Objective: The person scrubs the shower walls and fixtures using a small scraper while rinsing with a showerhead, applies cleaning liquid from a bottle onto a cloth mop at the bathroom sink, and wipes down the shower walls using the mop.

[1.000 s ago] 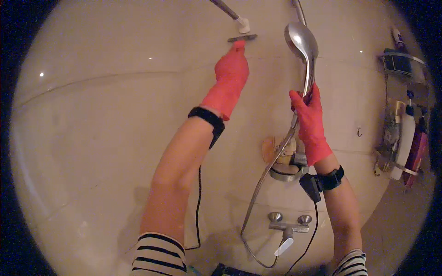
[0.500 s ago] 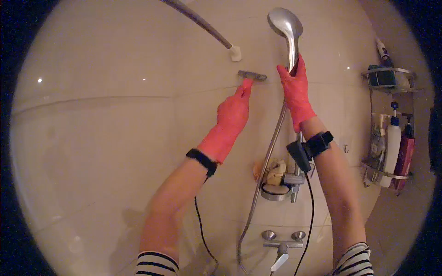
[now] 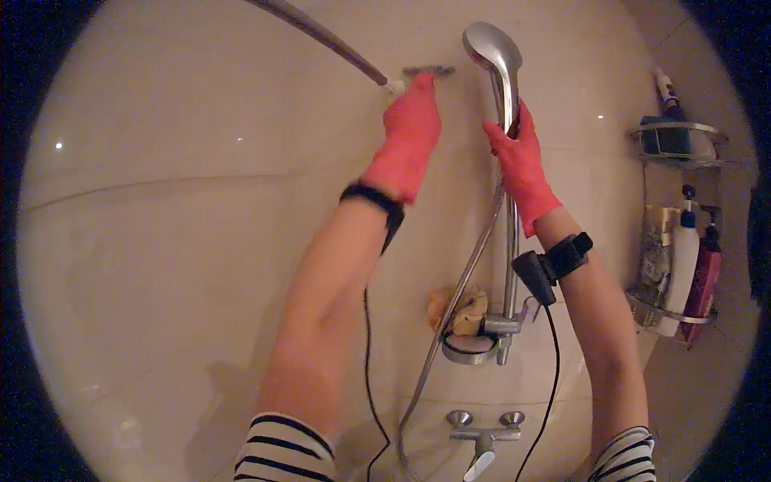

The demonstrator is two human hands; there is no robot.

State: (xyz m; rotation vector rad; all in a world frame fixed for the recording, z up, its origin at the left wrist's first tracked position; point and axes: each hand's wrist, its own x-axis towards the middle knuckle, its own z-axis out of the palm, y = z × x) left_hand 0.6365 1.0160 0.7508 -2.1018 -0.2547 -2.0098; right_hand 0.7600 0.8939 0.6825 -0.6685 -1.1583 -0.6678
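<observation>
My left hand [image 3: 412, 132], in a pink rubber glove, is closed around the handle of a scrub brush whose narrow grey head [image 3: 429, 71] lies crosswise at the wall tiles. The glove hides the handle, and the head is slightly blurred. Just left of the fingers, a curtain rod [image 3: 329, 38] meets the wall at a white end piece. My right hand [image 3: 520, 157], gloved in the same pink, wraps the handle of the chrome shower head [image 3: 491, 48] at the upper part of its rail [image 3: 511, 249]. Some right fingers are hidden behind the handle.
A metal hose [image 3: 450, 317] hangs beside the rail. Lower down are a soap dish [image 3: 469, 353] with a sponge-like bundle [image 3: 459, 312] behind it, and a mixer tap [image 3: 484, 435]. Corner racks [image 3: 683, 128] with bottles [image 3: 683, 257] stand at right. Black cables [image 3: 369, 377] trail from both wrists.
My left hand has moved up the wall with the scrub brush, close to the rod's end. My right hand keeps its grip on the shower head handle. The view has shifted slightly.
</observation>
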